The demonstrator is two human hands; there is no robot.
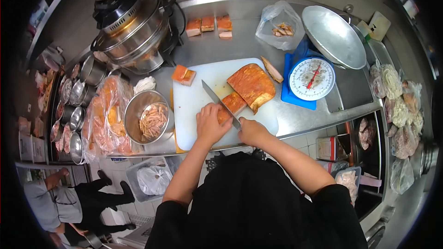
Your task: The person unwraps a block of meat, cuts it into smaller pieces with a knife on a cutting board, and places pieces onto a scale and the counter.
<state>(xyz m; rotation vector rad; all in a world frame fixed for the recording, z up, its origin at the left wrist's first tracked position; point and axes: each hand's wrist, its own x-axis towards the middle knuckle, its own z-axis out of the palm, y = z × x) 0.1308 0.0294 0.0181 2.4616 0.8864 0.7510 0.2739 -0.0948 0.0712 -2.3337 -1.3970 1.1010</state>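
Observation:
My right hand [254, 132] grips the handle of a kitchen knife [214, 95], whose long blade slants up and left over a strip of browned roast pork [234, 103]. My left hand [212, 123] holds the near end of that strip, its fingers curled over the meat beside the blade. How deep the edge sits in the meat I cannot tell. Up against the strip lies a larger slab of roast pork [251, 85] on the white cutting board [194, 131]. A cut block of pork [183, 75] sits at the board's far left corner, and a thin slice [272, 69] lies at its right.
A steel bowl of pork strips [153, 122] stands left of the board. Behind are pork blocks [207, 23], a plastic bag with scraps [280, 27] and a glass-bowled cooker [138, 37]. A blue scale [310, 79] stands right. Another person [64, 203] is at lower left.

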